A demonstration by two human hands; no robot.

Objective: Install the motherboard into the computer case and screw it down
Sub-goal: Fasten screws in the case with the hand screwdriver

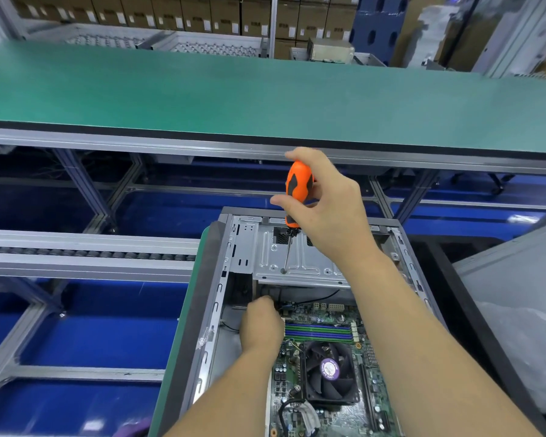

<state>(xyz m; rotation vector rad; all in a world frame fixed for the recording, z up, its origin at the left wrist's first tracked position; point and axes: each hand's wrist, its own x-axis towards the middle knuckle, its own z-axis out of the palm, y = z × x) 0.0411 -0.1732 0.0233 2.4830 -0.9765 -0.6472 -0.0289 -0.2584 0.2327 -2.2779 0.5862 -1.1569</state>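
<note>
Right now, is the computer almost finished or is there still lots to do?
Partway. Done: the motherboard already lies inside the case. In hand: the right hand holds the orange screwdriver, its tip on the metal bracket, while the left hand rests at the board's corner. Left: I can't see which screws are in.

The right hand (pixel 323 205) grips an orange screwdriver (pixel 298 192) upright over the case (pixel 221 279); the left hand (pixel 260 326) rests at the motherboard (pixel 328 357).
</note>
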